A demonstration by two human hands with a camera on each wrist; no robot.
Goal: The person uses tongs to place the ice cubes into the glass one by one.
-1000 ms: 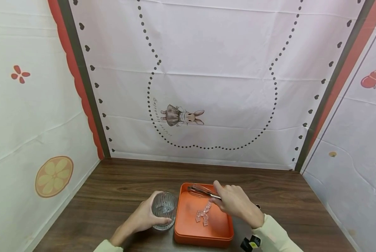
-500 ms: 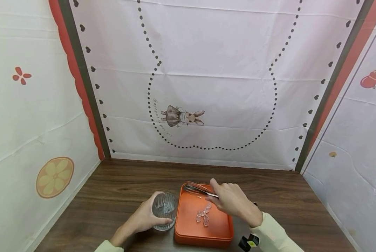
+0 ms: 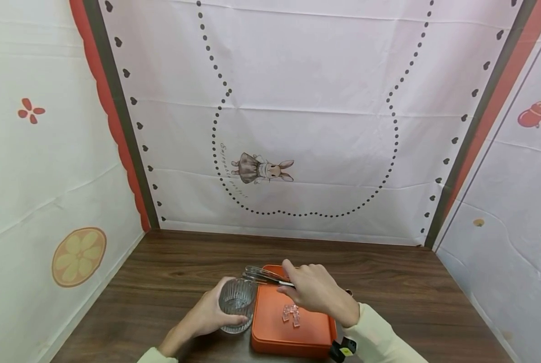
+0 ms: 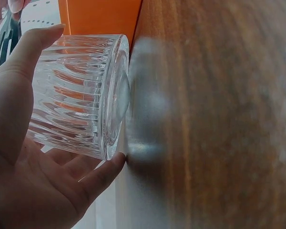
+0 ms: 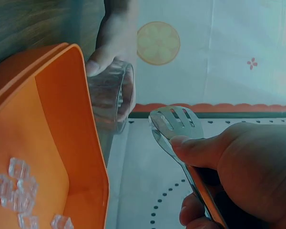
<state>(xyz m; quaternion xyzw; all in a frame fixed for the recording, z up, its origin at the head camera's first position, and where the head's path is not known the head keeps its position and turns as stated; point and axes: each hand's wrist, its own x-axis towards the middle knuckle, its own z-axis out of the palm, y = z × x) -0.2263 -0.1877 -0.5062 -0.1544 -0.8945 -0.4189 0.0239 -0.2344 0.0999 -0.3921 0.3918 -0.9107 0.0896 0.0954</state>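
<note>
My left hand (image 3: 208, 310) is curled around a clear ribbed glass (image 3: 237, 302), which stands upright on the table. In the left wrist view the thumb lies along one side of the glass (image 4: 76, 95) and the fingers along the other. Metal tongs with slotted ends (image 5: 176, 121) are gripped in my right hand (image 3: 317, 290). Their tips are above the glass rim, over the orange tray's left edge. Something clear, looking like a cube (image 5: 158, 121), shows between the tips. Several clear cubes (image 3: 291, 315) lie in the orange tray (image 3: 293, 345) beneath my right hand.
The tray stands just right of the glass on a dark wood table (image 3: 184, 252). White printed cloth (image 3: 315, 126) hangs behind and at both sides. A small black device (image 3: 343, 349) sits at my right wrist.
My right hand has moved left with the tongs, from over the tray to the glass rim. My left hand and the glass have stayed in place.
</note>
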